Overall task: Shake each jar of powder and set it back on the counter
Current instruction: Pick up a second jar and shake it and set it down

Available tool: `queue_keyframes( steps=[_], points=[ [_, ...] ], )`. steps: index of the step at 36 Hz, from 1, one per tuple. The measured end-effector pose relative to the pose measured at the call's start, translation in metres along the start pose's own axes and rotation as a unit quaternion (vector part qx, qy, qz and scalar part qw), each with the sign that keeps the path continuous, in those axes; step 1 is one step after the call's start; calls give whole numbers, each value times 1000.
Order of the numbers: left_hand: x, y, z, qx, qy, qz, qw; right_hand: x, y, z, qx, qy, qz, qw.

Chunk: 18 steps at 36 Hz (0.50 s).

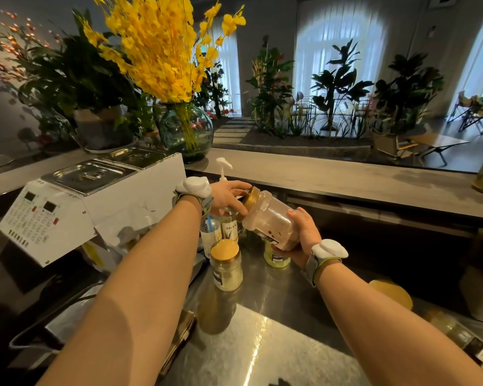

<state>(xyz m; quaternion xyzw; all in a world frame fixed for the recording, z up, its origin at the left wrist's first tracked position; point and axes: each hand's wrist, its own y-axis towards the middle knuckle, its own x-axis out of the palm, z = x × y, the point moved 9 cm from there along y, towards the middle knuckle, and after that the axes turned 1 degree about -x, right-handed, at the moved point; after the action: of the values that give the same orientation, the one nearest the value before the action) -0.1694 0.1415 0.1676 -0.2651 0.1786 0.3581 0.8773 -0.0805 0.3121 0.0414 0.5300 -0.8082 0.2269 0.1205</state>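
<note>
Here the tilted powder jar is held clear of the stainless steel counter, lid end up and to the left, base down and to the right. Left hand: fingers curled over the gold lid. Right hand: wrapped around the jar's base end from below. Each wrist carries a white strapped device. Contents pale pinkish-tan, blurred; label print unreadable. Two more gold-lidded jars stand on the counter: a pale yellow powder jar below the left wrist, and a yellow-green powder jar largely hidden behind the right hand. A syrup bottle shows only "MON" on its label. Left: white machine with steel lidded pans. Beyond the raised bar ledge: glass vase of yellow flowers, potted plants, curtained windows.
</note>
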Motion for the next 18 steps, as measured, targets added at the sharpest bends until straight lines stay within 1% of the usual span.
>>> queue_keyframes(
  steps=[1,3,4,6,8,12,13,14,16,18],
  points=[
    [0,-1,-1,-5,-23,0,1000,-1,0,0,-1,0,-2,1000],
    [-3,-4,-1,-23,-63,31,997,-1,0,1,-5,-2,-3,1000],
    [-3,-5,-1,-31,-64,50,996,-1,1,1,-7,-5,-3,1000],
    [-4,-6,-2,-37,-30,72,996,-1,2,1,-9,-14,-1,1000],
    [-3,-1,-3,-30,-5,64,997,-1,3,1,-10,-18,-3,1000],
    [-1,3,2,12,-43,20,999,1,3,2,-5,-2,-3,1000],
    [0,3,6,26,-53,19,998,1,3,3,-4,5,-3,1000],
    [-1,3,9,28,-65,35,997,1,5,3,-4,7,-4,1000],
    [-5,3,6,-10,-82,78,994,1,5,2,-5,5,-6,1000],
    [-5,0,0,-58,-27,93,994,2,6,1,-5,2,-5,1000]
  ],
)
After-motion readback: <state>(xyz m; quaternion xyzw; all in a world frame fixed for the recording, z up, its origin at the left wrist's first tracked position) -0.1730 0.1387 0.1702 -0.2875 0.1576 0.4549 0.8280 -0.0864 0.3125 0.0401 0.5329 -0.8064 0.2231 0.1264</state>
